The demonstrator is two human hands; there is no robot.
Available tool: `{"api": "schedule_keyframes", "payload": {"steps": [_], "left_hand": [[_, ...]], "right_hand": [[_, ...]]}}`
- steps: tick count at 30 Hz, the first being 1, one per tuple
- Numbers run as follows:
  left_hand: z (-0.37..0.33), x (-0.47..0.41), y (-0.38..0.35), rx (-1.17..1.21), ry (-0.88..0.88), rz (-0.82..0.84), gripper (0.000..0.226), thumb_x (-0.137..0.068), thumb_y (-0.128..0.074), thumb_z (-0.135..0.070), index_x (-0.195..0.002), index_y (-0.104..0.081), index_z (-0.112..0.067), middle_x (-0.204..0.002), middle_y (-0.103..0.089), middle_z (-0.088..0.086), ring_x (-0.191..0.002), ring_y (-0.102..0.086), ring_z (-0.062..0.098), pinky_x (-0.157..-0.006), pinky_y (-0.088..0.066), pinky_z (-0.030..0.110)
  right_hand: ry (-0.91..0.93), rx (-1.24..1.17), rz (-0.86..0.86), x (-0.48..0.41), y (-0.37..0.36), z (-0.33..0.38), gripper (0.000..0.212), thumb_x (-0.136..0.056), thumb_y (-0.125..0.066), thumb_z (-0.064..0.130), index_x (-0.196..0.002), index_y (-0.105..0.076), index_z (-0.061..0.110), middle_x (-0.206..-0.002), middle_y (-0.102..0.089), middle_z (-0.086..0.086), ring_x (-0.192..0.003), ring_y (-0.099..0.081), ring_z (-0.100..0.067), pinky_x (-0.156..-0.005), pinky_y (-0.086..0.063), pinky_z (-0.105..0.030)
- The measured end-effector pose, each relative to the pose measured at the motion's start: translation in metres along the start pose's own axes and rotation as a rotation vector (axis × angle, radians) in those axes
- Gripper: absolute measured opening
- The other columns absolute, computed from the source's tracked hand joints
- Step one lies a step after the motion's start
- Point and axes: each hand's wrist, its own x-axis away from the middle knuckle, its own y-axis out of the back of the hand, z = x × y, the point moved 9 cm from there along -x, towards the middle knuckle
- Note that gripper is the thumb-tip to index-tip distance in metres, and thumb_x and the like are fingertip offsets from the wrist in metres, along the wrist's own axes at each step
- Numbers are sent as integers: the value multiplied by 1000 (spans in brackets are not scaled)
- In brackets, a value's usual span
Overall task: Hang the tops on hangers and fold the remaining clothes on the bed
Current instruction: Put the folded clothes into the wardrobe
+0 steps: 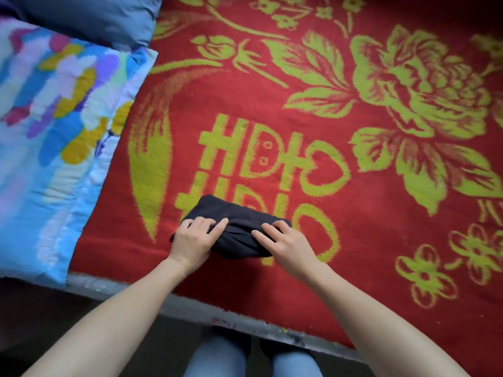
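A small black garment (236, 213), folded into a compact bundle, lies on the red blanket (272, 110) with a green flower pattern, near the bed's front edge. My left hand (194, 238) rests on the bundle's left end, fingers laid over the cloth and slightly bent. On the bundle's right end lies my right hand (283, 242), its fingers stretched flat across the fabric. The part of the garment beneath both hands is hidden.
A folded quilt (51, 137) in blue with coloured patches lies along the bed's left side, and a grey-blue pillow (89, 17) sits behind it. The bed's grey front edge (190, 308) runs below my forearms. My knees in light jeans (217, 360) show at the bottom.
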Motion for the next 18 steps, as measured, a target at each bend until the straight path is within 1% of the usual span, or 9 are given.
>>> {"api": "schedule_keyframes", "payload": {"steps": [3,6,7,10,12,15,16,18], "left_hand": [[5,1,52,-43,75,-60,49,-69,-40,-5,-114,-51,-20,-78,-66,2,-66,-63,22,-57,-45,30],[13,10,98,-106,199,-132,44,-73,-40,-5,-113,-51,-20,-77,-66,2,-65,-64,22,-56,-46,29],[15,14,112,-133,244,-153,44,-73,-41,-6,-114,-51,-20,-77,-67,2,-65,-64,22,-56,-46,30],[7,47,159,-232,403,-180,44,-73,-41,-8,-115,-50,-20,-78,-66,3,-66,-64,23,-55,-47,30],[0,71,183,-280,480,-189,45,-73,-41,-7,-116,-49,-19,-78,-66,3,-66,-64,24,-55,-48,31],[-17,125,225,-376,639,-155,50,-68,-39,-8,-117,-48,-20,-77,-66,2,-65,-63,24,-55,-49,30],[-25,156,253,-455,726,-145,51,-67,-40,-10,-117,-48,-20,-76,-66,2,-64,-63,24,-55,-48,30],[-33,203,294,-529,855,-111,53,-65,-40,-13,-117,-47,-20,-76,-66,1,-64,-62,24,-53,-47,29]], "right_hand": [[100,9,-4,-27,34,13,37,-78,-37,-1,-111,-49,12,-90,-65,-7,-70,-58,-26,-45,-47,-30],[228,57,-19,-58,66,31,42,-71,-45,2,-111,-47,14,-91,-64,-3,-70,-57,-22,-45,-43,-25],[279,73,-24,-67,75,38,42,-70,-45,4,-111,-47,15,-92,-64,-2,-71,-56,-21,-45,-42,-24],[452,58,-42,-83,103,75,36,-77,-36,7,-111,-47,15,-92,-64,-3,-72,-56,-22,-46,-43,-25],[508,22,-60,-86,114,98,36,-77,-36,8,-111,-46,15,-91,-65,-3,-70,-59,-23,-47,-45,-25],[667,-57,-81,-83,134,156,37,-75,-37,14,-110,-49,17,-91,-68,-5,-68,-63,-24,-46,-47,-21],[765,-91,-83,-84,143,193,39,-75,-38,16,-110,-54,18,-92,-69,-5,-69,-64,-24,-46,-48,-21],[862,-122,-83,-88,157,248,43,-71,-41,19,-108,-63,20,-94,-69,-5,-70,-64,-23,-46,-49,-21]]}}
